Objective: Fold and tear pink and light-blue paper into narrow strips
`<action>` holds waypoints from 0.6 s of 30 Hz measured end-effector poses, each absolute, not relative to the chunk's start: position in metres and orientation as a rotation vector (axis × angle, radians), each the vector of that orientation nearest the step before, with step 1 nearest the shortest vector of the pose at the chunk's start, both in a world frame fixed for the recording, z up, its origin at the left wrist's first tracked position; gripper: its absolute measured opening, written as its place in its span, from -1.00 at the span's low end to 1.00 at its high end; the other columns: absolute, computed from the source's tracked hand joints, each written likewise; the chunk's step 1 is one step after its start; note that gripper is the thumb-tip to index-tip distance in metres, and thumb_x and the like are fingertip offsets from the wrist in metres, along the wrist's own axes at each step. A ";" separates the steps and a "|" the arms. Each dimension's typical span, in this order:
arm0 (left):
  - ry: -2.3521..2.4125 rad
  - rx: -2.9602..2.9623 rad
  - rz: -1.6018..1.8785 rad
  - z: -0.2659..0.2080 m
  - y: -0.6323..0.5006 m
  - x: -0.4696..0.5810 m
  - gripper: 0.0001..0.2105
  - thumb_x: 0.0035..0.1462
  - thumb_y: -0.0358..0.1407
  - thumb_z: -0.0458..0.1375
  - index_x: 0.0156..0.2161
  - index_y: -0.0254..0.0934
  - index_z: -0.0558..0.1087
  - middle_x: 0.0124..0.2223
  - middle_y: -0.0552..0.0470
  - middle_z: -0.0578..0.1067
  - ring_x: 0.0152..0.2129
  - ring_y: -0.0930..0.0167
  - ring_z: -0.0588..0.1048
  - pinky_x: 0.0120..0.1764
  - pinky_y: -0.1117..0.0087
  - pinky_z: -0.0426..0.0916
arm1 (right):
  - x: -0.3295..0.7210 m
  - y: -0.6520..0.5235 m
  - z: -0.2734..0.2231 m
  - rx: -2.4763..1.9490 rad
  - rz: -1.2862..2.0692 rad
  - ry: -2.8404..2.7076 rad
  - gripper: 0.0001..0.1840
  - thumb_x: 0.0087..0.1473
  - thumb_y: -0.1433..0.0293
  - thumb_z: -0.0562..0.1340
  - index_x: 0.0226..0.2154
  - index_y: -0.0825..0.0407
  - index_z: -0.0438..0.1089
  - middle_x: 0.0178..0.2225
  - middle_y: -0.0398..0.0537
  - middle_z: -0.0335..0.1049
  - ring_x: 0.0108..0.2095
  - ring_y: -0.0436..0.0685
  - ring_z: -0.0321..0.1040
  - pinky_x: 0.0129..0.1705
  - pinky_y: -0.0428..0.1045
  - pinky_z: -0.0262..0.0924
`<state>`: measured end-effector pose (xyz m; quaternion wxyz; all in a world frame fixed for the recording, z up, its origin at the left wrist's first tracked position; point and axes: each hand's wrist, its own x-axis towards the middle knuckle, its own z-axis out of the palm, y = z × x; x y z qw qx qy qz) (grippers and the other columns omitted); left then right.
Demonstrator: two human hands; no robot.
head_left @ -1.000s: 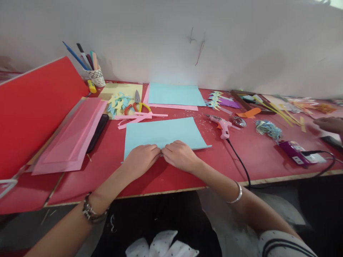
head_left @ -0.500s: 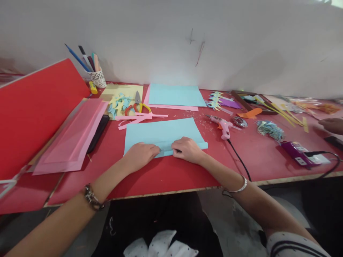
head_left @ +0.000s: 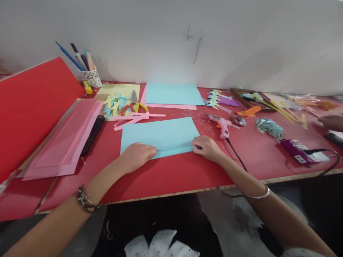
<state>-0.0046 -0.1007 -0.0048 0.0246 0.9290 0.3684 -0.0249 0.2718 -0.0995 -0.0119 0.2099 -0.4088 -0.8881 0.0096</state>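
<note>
A light blue sheet of paper lies on the red table, its near edge folded over into a narrow strip. Toward the left of that fold, my left hand is closed, fingers curled on the paper's edge. At the fold's right end my right hand is also closed, fingertips on the paper. A small dark spot shows by the right fingertips; I cannot make out what it is. Just beyond the sheet lie pink paper strips and scissors with red and yellow handles.
A pink glue gun with a cord lies right of the sheet. Farther right is a purple power box, near another person's hand. Pink sheets and a dark phone-like object lie left. More blue paper lies behind.
My right hand has slid right along the fold to the sheet's right end, where the raised roll now lies flatter. My left hand stays on the fold. The view has shifted slightly.
</note>
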 end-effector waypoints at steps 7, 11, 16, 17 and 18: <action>1.132 2.882 -0.097 -0.005 -0.099 -0.004 -0.75 0.15 -0.39 -0.16 -0.51 -0.24 0.25 -0.50 0.13 0.44 -0.55 0.44 0.39 -0.47 0.43 0.09 | 0.289 -0.103 -0.013 -1.208 -0.023 -2.401 -0.80 -0.10 0.50 -0.04 -0.67 0.03 0.09 -0.67 -0.18 0.04 -0.60 -0.04 -0.01 -0.48 -0.13 -0.06; 1.160 2.852 -0.107 -0.001 -0.100 -0.003 -0.75 0.14 -0.41 -0.16 -0.51 -0.24 0.25 -0.49 0.13 0.45 -0.53 0.44 0.39 -0.46 0.44 0.09 | 0.291 -0.104 -0.011 -1.201 -0.055 -2.414 -0.80 -0.11 0.51 -0.04 -0.67 0.03 0.10 -0.67 -0.17 0.07 -0.60 -0.03 0.01 -0.48 -0.13 -0.05; 1.147 2.821 -0.133 0.002 -0.103 -0.002 -0.74 0.15 -0.40 -0.18 -0.51 -0.25 0.24 -0.46 0.12 0.46 -0.52 0.44 0.39 -0.43 0.43 0.10 | 0.294 -0.109 -0.008 -1.265 -0.070 -2.396 -0.80 -0.11 0.50 -0.04 -0.68 0.03 0.09 -0.67 -0.17 0.07 -0.61 -0.03 0.01 -0.50 -0.13 -0.05; 1.144 2.817 -0.135 0.003 -0.104 -0.001 -0.74 0.15 -0.40 -0.18 -0.52 -0.25 0.23 -0.47 0.12 0.45 -0.52 0.45 0.39 -0.43 0.43 0.10 | 0.294 -0.110 -0.007 -1.286 -0.072 -2.389 -0.80 -0.11 0.50 -0.04 -0.68 0.02 0.09 -0.67 -0.17 0.08 -0.61 -0.03 0.01 -0.51 -0.13 -0.06; 1.137 2.816 -0.133 0.003 -0.104 -0.002 -0.74 0.14 -0.41 -0.18 -0.52 -0.25 0.23 -0.47 0.12 0.45 -0.53 0.45 0.38 -0.43 0.43 0.10 | 0.295 -0.112 -0.007 -1.306 -0.070 -2.381 -0.80 -0.11 0.50 -0.04 -0.68 0.02 0.09 -0.67 -0.16 0.08 -0.60 -0.02 0.02 -0.51 -0.12 -0.06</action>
